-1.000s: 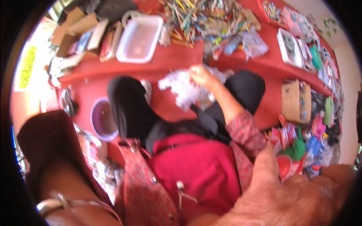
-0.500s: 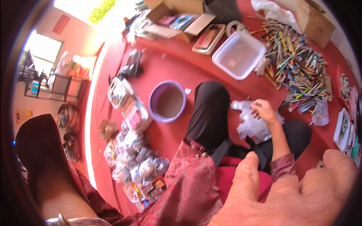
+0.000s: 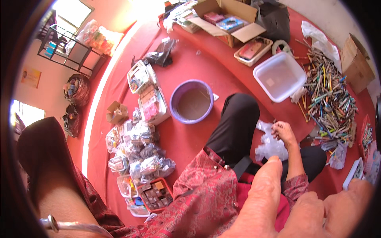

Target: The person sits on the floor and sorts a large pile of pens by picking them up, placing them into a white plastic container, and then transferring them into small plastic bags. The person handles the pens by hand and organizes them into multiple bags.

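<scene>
My left forearm, wearing a metal bangle, comes up large at the left. Its link to the large hand at lower right is hidden below the frame edge; I take that as my left hand, close to the camera, fingers apart and holding nothing visible. Over my lap, my right hand has its fingers curled together at the upper edge of a crumpled clear plastic bag. Exactly what the fingertips pinch is too small to see clearly. Both sleeves are red and patterned.
A purple bucket of murky water stands ahead. Wrapped bundles and trays lie left. A white tub and heaped pens and pencils are at right. An open cardboard box stands at the back.
The whole view has turned, so the bucket, tub and pens now appear farther right. My right hand stays by the bag, its fingers more curled. The left hand remains close to the camera.
</scene>
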`<state>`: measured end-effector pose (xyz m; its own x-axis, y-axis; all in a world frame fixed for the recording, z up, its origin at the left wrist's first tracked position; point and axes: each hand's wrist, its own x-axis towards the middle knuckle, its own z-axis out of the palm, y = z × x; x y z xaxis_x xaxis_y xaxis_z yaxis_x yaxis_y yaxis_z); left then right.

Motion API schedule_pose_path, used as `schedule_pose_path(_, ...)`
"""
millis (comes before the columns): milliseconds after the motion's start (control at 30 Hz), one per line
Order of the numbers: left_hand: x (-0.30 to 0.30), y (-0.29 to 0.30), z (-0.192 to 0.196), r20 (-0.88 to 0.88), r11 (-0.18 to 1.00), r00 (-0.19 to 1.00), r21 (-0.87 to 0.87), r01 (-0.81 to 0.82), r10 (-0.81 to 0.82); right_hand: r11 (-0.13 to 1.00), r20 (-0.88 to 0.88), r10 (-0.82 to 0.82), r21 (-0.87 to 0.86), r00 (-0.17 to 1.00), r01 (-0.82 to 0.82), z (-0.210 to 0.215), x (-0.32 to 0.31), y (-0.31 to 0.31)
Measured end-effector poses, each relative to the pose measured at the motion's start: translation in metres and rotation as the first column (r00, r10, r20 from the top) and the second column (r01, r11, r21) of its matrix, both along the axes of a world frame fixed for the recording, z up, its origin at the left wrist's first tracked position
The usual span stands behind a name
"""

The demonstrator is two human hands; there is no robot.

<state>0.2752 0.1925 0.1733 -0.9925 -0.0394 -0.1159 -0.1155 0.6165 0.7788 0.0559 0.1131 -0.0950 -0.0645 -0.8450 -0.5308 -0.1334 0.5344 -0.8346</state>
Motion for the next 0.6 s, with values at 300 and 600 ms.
schedule_pose_path(300, 0.01, -0.007, -0.004, 0.064, 0.999, 0.997, 0.007, -0.037, 0.036, 1.0, 0.032, -0.005, -0.019, 0.999, 0.006, -0.008, -0.002, -0.002)
schedule_pose_path(600, 0.021, -0.013, 0.016, 0.034, 0.991, 0.99, -0.001, -0.134, 0.134, 0.999, 0.073, -0.04, -0.025, 0.997, 0.042, -0.015, -0.017, 0.006)
